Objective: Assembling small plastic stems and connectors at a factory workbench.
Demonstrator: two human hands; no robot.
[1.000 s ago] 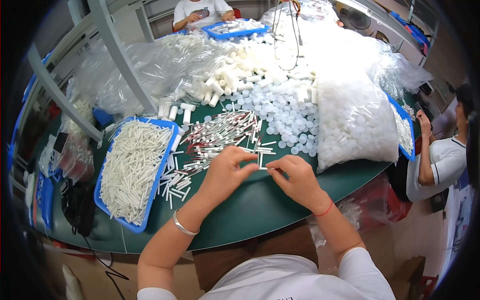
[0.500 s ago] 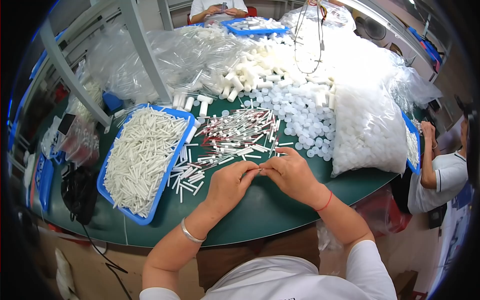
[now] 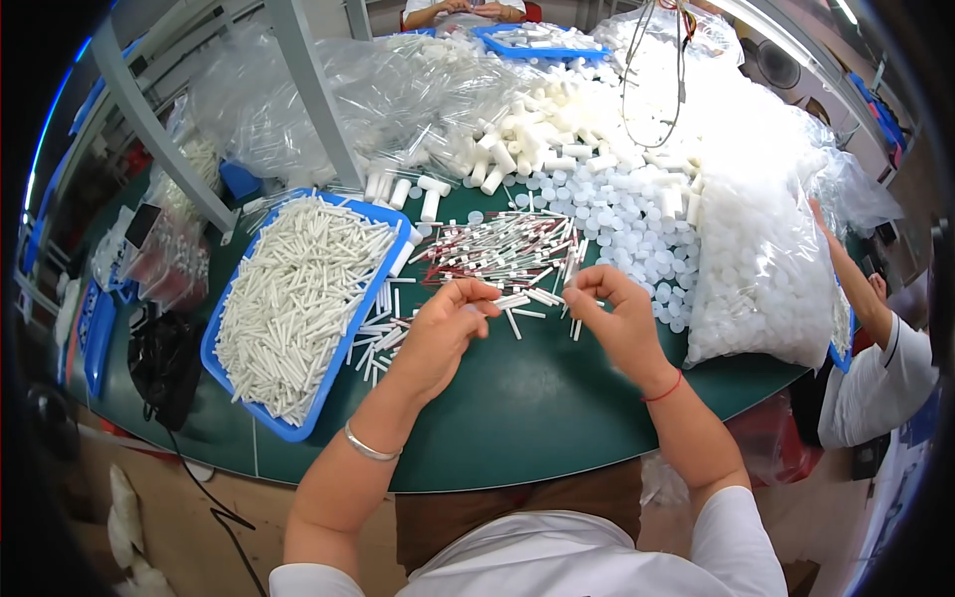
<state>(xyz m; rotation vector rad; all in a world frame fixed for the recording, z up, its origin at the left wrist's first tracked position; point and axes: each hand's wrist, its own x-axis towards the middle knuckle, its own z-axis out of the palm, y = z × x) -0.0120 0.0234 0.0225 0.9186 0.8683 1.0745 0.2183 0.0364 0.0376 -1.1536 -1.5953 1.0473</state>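
Note:
Both my hands are above the dark green table, apart from each other. My left hand (image 3: 448, 333) is half curled at the left front of a heap of thin red-and-white sticks (image 3: 497, 249), its thumb and fingertips slightly apart with nothing visible between them. At the heap's right front edge my right hand (image 3: 615, 318) has thumb and index finger pinched together; whatever they hold is too small or hidden to tell. Loose short white tubes (image 3: 515, 323) lie between and beyond the hands. More are strewn left of my left hand, beside a blue tray (image 3: 300, 434) filled with such tubes.
Translucent round caps (image 3: 637, 214) spread right of the heap, beside a bulging clear bag (image 3: 751, 289). White foam-like cylinders (image 3: 537, 129) pile up behind. Grey metal posts (image 3: 313, 90) rise at left, and a wire loop (image 3: 652, 90) hangs overhead. Co-workers sit at the far side and right.
My hands, fingertips together half a second ago, have moved apart and forward toward the heap. The view has shifted slightly. The co-worker at right now reaches up by the clear bag.

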